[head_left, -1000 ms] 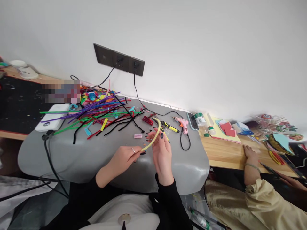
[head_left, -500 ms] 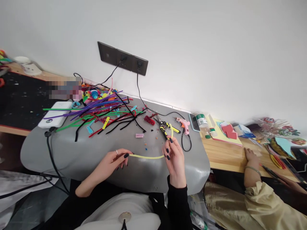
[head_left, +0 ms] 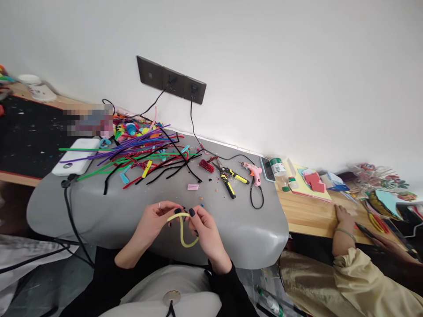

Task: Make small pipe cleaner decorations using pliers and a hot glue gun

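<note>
A pale yellow pipe cleaner (head_left: 189,245) hangs in a loop between my two hands, above the front part of the grey mat. My left hand (head_left: 154,226) pinches it near its crossing point, thumb and forefinger closed. Close beside, my right hand (head_left: 207,231) grips it too, the fingertips of both hands almost touching. Beyond them on the mat lie a small pink-lilac piece (head_left: 193,187) and yellow-and-black pliers (head_left: 227,181). Many pipe cleaners (head_left: 142,145) in purple, green, red and black are heaped to the left.
A pink glue gun (head_left: 254,171) with its cord and a phone (head_left: 267,169) lie at the right of the grey mat (head_left: 109,215). A white power bank-like box (head_left: 76,157) sits at left. At right, another person's hand (head_left: 343,216) rests on the wooden table.
My right hand has moved left and down to meet my left hand. The yellow pipe cleaner, stretched out before, is now curved into a loop. The pliers are uncovered.
</note>
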